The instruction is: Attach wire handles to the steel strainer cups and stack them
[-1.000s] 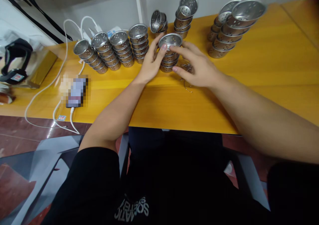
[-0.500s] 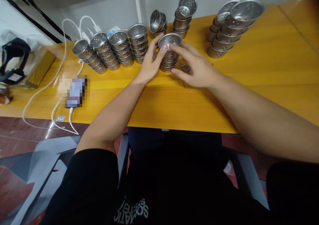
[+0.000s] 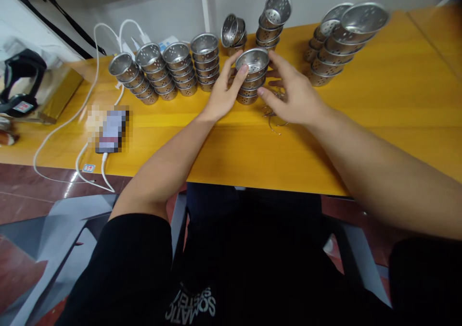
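Observation:
A short stack of perforated metal cups point(image 3: 251, 81) stands on the table in front of me, its open top facing up. My left hand point(image 3: 225, 89) is closed around the left side, the thumb over the near rim. On the right, my right hand point(image 3: 294, 93) curves about the same stack, with its index finger at the rim and its thumb low against the side. Thin wire loops point(image 3: 275, 124) lie partly hidden beneath my right hand.
Several cup stacks line the table's back left, such as one leaning stack point(image 3: 134, 81). Behind stand a tilted cup pile point(image 3: 233, 32) and a taller stack point(image 3: 272, 20). More stacks point(image 3: 337, 52) lean at the right. A phone point(image 3: 112, 131) with a white cable point(image 3: 104, 165) lies left.
My right index finger has moved from over the stack's near rim to its right side, uncovering the top cup's inside. The whole view has shifted slightly.

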Demonstrator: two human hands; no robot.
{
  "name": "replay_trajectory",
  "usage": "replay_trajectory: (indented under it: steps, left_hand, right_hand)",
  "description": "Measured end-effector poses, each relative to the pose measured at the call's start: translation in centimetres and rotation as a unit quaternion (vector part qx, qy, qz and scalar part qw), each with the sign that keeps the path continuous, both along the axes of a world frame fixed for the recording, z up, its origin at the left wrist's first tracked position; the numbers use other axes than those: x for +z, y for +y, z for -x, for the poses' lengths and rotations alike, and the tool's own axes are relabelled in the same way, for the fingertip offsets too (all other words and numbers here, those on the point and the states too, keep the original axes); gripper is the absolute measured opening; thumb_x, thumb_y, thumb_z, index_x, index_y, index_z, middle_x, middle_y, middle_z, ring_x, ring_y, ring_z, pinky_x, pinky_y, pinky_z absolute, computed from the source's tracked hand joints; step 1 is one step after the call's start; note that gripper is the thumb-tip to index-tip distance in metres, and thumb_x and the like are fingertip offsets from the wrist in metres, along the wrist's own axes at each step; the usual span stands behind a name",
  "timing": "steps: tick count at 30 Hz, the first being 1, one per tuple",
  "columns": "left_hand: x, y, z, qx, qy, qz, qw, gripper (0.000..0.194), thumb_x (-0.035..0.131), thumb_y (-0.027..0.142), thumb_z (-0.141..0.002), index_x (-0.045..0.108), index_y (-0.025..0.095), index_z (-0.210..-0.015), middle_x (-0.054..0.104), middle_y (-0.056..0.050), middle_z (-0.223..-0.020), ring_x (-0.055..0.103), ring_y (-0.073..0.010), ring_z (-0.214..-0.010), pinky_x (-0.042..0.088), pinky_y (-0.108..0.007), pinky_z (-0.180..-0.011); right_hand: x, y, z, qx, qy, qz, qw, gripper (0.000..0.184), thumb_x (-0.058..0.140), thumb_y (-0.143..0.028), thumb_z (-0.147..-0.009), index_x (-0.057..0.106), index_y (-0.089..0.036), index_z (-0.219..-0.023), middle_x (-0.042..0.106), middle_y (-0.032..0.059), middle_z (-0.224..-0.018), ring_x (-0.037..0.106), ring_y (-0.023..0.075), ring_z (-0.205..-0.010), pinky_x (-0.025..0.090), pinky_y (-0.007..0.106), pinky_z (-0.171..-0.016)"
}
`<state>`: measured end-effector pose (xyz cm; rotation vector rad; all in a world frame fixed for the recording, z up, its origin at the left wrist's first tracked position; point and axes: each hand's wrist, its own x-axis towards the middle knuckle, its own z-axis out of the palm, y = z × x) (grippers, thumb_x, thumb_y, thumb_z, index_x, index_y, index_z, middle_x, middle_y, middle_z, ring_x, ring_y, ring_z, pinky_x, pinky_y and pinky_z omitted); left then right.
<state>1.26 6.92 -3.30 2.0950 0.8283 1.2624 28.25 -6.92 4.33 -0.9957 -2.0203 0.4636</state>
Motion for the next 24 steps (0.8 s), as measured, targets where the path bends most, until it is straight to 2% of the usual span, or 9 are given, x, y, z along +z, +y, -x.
replay_trajectory:
  steps: [2, 5, 8, 10, 15, 18, 20, 22, 24]
  left_hand:
    - [0.7, -1.0, -0.2, 0.009, -0.004, 0.006, 1.000, 0.117, 0.041, 0.116, -0.115, 0.046, 0.039, -0.203, 0.078, -0.011, -0.186, 0.073, -0.0364, -0.180, 0.058, -0.059, -0.155]
    - [1.3, -1.8, -0.3, 0.016, -0.011, 0.007, 1.000, 0.119, 0.042, 0.117, -0.113, 0.051, 0.036, -0.201, 0.077, -0.013, -0.187, 0.073, -0.0375, -0.180, 0.058, -0.059, -0.154]
    - [1.3, -1.6, 0.0, 0.019, -0.009, 0.005, 1.000, 0.122, 0.045, 0.120, -0.111, 0.054, 0.036, -0.198, 0.071, -0.014, -0.194, 0.069, -0.0391, -0.184, 0.058, -0.059, -0.155]
    - [0.9, -1.1, 0.2, 0.018, -0.002, 0.005, 1.000, 0.123, 0.044, 0.120, -0.110, 0.053, 0.035, -0.198, 0.065, -0.015, -0.200, 0.064, -0.0395, -0.189, 0.057, -0.060, -0.156]
    - [-0.9, -0.1, 0.3, 0.016, 0.004, 0.008, 1.000, 0.121, 0.052, 0.113, -0.114, 0.039, 0.033, -0.204, 0.055, -0.016, -0.207, 0.056, -0.0371, -0.195, 0.056, -0.060, -0.157]
    - [-1.9, 0.3, 0.5, 0.011, 0.046, 0.000, 0.999, 0.130, 0.074, 0.103, -0.113, 0.024, 0.030, -0.209, 0.052, -0.022, -0.208, 0.060, -0.0382, -0.192, 0.057, -0.063, -0.155]
    - [-2.3, 0.6, 0.9, -0.005, 0.062, -0.012, 0.998, 0.142, 0.088, 0.100, -0.105, 0.021, 0.029, -0.208, 0.050, -0.025, -0.208, 0.062, -0.0395, -0.190, 0.057, -0.062, -0.156]
    - [-2.4, 0.7, 1.2, -0.017, 0.062, -0.008, 0.998, 0.147, 0.095, 0.097, -0.099, 0.023, 0.028, -0.206, 0.049, -0.026, -0.208, 0.063, -0.0411, -0.189, 0.057, -0.063, -0.156]
    - [-2.0, 0.3, 1.5, -0.016, 0.061, 0.016, 0.998, 0.142, 0.094, 0.093, -0.101, 0.025, 0.026, -0.205, 0.048, -0.026, -0.209, 0.064, -0.0423, -0.187, 0.056, -0.064, -0.157]
  right_hand:
    - [0.3, -0.1, 0.1, -0.005, 0.003, 0.011, 1.000, 0.105, 0.075, -0.097, -0.115, 0.049, -0.047, -0.204, 0.058, 0.0047, -0.205, 0.075, 0.0507, -0.169, 0.065, 0.083, -0.141]
    - [0.8, -0.1, 0.4, -0.005, 0.015, 0.035, 0.999, 0.099, 0.071, -0.103, -0.111, 0.051, -0.062, -0.199, 0.059, -0.0092, -0.203, 0.074, 0.0509, -0.169, 0.063, 0.085, -0.144]
    - [0.9, 0.0, 0.4, -0.008, 0.028, 0.051, 0.998, 0.097, 0.065, -0.112, -0.106, 0.056, -0.070, -0.193, 0.060, -0.0187, -0.200, 0.075, 0.0518, -0.166, 0.062, 0.083, -0.146]
    - [0.5, 0.1, 0.3, -0.009, 0.029, 0.051, 0.998, 0.097, 0.068, -0.111, -0.105, 0.056, -0.071, -0.192, 0.058, -0.0206, -0.201, 0.074, 0.0520, -0.167, 0.061, 0.080, -0.147]
    - [-1.3, 0.5, -0.2, 0.021, 0.020, -0.001, 1.000, 0.121, 0.075, -0.106, -0.108, 0.041, -0.046, -0.207, 0.049, 0.0058, -0.211, 0.070, 0.0535, -0.175, 0.063, 0.085, -0.141]
    - [-2.2, 1.4, -1.0, -0.006, 0.051, -0.007, 0.999, 0.109, 0.069, -0.107, -0.114, 0.047, -0.047, -0.202, 0.058, 0.0095, -0.205, 0.070, 0.0470, -0.176, 0.061, 0.077, -0.146]
    - [-3.1, 2.6, -1.9, -0.042, 0.070, -0.009, 0.997, 0.102, 0.059, -0.107, -0.120, 0.055, -0.039, -0.195, 0.065, 0.0157, -0.198, 0.068, 0.0442, -0.178, 0.053, 0.074, -0.153]
    - [-4.1, 4.2, -3.2, -0.085, 0.080, 0.001, 0.993, 0.104, 0.054, -0.108, -0.121, 0.059, -0.031, -0.190, 0.068, 0.0215, -0.194, 0.065, 0.0439, -0.180, 0.045, 0.073, -0.158]
    - [-5.3, 6.1, -4.9, -0.112, 0.067, 0.026, 0.991, 0.108, 0.056, -0.107, -0.122, 0.052, -0.026, -0.193, 0.060, 0.0248, -0.200, 0.062, 0.0440, -0.183, 0.045, 0.073, -0.158]
